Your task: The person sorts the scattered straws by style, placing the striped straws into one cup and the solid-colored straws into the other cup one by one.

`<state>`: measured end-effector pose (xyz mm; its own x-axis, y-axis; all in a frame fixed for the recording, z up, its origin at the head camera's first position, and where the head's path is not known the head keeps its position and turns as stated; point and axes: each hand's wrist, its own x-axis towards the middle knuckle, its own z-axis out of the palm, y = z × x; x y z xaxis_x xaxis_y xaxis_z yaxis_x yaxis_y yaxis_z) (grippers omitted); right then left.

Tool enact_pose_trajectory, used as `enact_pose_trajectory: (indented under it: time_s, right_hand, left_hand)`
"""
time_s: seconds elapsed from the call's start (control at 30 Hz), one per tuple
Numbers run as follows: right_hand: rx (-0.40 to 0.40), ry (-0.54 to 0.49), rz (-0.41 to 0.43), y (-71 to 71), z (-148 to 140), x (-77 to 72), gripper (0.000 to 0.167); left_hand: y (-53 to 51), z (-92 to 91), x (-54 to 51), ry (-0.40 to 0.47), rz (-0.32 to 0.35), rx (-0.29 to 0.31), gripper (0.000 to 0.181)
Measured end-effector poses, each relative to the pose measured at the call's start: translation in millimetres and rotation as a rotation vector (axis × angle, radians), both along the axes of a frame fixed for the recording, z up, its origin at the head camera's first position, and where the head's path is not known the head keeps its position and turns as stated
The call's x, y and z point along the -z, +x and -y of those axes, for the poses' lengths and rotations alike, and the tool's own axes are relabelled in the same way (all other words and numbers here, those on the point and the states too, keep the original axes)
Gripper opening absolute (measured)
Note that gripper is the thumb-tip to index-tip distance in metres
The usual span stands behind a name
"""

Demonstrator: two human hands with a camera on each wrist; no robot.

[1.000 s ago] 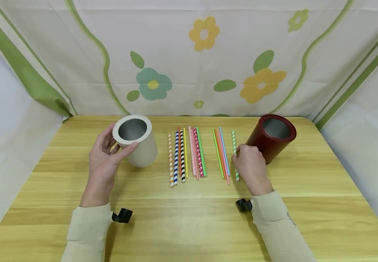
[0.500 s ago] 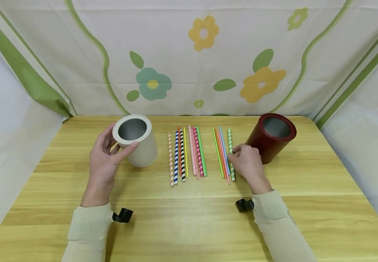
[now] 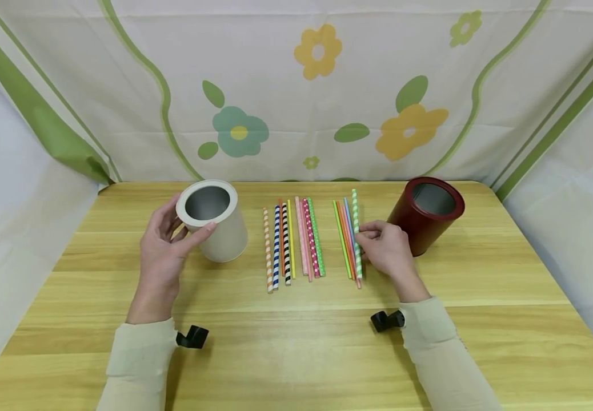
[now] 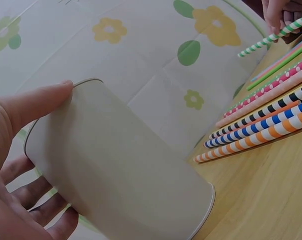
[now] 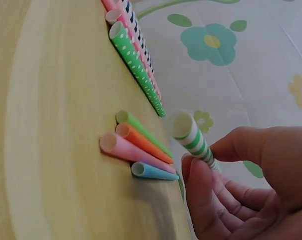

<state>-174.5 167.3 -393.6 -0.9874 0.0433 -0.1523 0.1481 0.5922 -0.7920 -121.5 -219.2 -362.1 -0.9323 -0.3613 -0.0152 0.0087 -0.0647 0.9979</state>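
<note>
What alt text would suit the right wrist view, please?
A right hand pinches a green-and-white striped straw above a wooden table. On it lie a lime straw, an orange straw, a pink straw and a blue straw, with a dotted green straw farther off and a flowered cloth behind.

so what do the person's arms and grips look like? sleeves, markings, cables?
Left sleeve and right sleeve: long, pale beige, each with a wide cuff. A small black fitting juts inward at each wrist: left fitting, right fitting. Left grip and right grip are bare, no gloves. Faint dark mark on right sleeve's edge, unreadable. No cables visible.
</note>
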Motion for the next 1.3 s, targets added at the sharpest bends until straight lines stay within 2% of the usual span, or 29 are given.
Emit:
enact_pose_trajectory:
  time_s: [0.2,0.5,0.73,0.97,1.1,1.3]
  right_hand:
    - [0.021,-0.143,0.004,-2.4,3,-4.5,0.037]
    - [0.002,-0.403,-0.111,-8.2,27,-15.1,0.033]
    - [-0.035,-0.599,-0.194,-10.8,64,-42.5,0.027]
    - [-0.149,-0.717,-0.289,-14.5,114,-72.8,0.023]
    - [-0.185,-0.796,-0.336,-16.2,139,-84.6,0.023]
    - [-0.183,-0.876,-0.415,-16.4,172,-96.2,0.026]
  left_hand:
    - [-0.6,0.9,-1.6,-0.009,-0.01,0.004,0.081]
    - [0.2,1.5,-5.2,-0.017,0.01,0.005,0.08]
    - [0.8,1.4,-6.9,-0.017,0.016,0.017,0.08]
    - [1.9,-0.8,-8.7,-0.018,0.007,0.026,0.081]
    - [2.2,-3.5,-9.9,-0.012,0.004,0.031,0.081]
    - [1.4,-5.4,-11.5,-0.011,0.004,0.038,0.082]
